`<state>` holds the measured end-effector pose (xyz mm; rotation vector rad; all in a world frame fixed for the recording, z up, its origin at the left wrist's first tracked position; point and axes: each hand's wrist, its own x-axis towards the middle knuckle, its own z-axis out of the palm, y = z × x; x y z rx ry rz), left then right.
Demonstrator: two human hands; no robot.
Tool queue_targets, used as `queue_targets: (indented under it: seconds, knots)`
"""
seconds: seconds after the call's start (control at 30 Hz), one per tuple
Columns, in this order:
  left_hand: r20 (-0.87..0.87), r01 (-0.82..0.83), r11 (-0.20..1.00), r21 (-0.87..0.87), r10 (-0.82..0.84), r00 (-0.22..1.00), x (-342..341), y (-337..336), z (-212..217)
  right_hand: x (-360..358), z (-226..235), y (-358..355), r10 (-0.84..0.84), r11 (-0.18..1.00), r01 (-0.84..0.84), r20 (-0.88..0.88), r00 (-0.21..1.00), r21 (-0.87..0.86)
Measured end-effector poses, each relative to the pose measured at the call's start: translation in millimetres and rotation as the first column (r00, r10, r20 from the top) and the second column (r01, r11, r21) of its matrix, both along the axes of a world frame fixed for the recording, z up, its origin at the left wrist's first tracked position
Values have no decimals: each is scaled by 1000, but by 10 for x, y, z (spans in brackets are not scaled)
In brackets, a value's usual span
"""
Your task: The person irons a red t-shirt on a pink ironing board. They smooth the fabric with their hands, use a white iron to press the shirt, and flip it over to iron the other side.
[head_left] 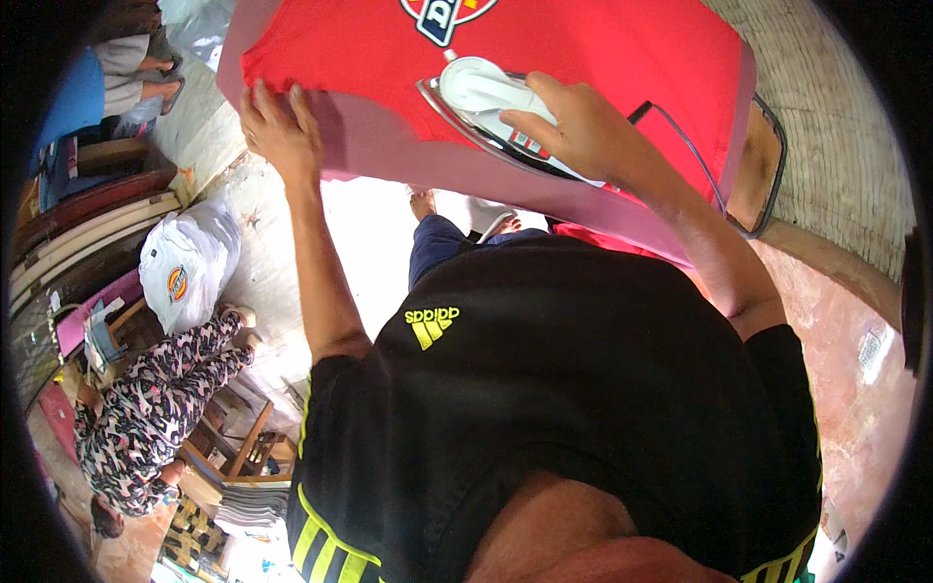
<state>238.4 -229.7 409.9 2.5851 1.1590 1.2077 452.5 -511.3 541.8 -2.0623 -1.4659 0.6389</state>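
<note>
Up top, a pink ironing surface (389, 146) carries a red shirt (603, 49), its upper part cut off by the frame. Right hand (583, 126), fingers closed, grips a white iron (486, 92); left hand (277, 131) presses flat, fingers spread. At left, a seated person's patterned trousers (155, 398) and white bag (190, 262).

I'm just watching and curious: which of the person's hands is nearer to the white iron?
Right. The right hand grips the white iron on the red shirt. The left hand lies flat on the shirt's near-left edge, apart from the iron.
</note>
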Motion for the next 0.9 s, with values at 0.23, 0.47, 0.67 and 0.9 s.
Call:
queue_targets:
  seconds: [0.23,0.47,0.67,0.9]
  knots:
    - [-305,-286,892,-351,180,935,66,1130,69,-183,-23,194,-133,990,130,-39,990,-61]
    - [-78,-79,887,-456,48,996,-16,1269,20,-582,-101,770,-176,980,161,-136,975,-118]
    - [82,46,856,-514,-4,997,-71,1284,74,-612,-63,1646,11,1000,-14,-128,992,-19]
    - [207,105,787,-608,29,978,-289,1292,113,-668,-153,2561,207,978,-205,-84,975,34]
